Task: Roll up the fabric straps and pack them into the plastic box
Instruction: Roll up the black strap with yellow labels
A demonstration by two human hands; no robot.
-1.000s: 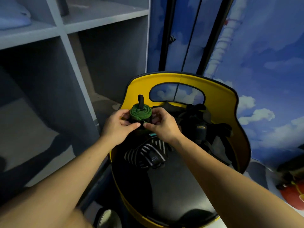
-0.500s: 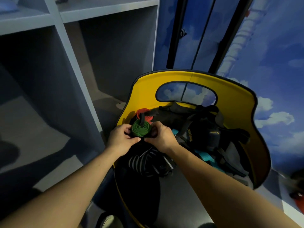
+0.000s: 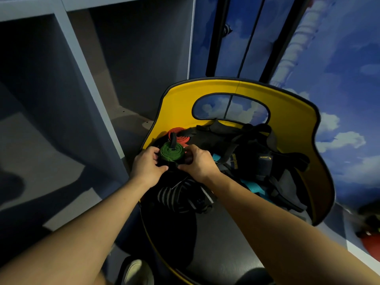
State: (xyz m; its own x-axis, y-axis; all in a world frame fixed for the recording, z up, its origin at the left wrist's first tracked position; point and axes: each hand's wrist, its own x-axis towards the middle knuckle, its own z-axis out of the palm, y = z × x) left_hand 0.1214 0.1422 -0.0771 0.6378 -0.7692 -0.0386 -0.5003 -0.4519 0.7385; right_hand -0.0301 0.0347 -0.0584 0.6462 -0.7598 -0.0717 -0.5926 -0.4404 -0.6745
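Green rolled strap (image 3: 171, 153) gripped between both hands, left (image 3: 146, 166), right (image 3: 199, 163), over yellow box (image 3: 292, 112)

Green strap roll (image 3: 171, 153): wound into a tight flat coil, spiral face up, dark tail end sticking up from its centre, low at the left end of the yellow-walled box (image 3: 292, 112). Red roll (image 3: 181, 138) just behind, coiled, partly hidden.
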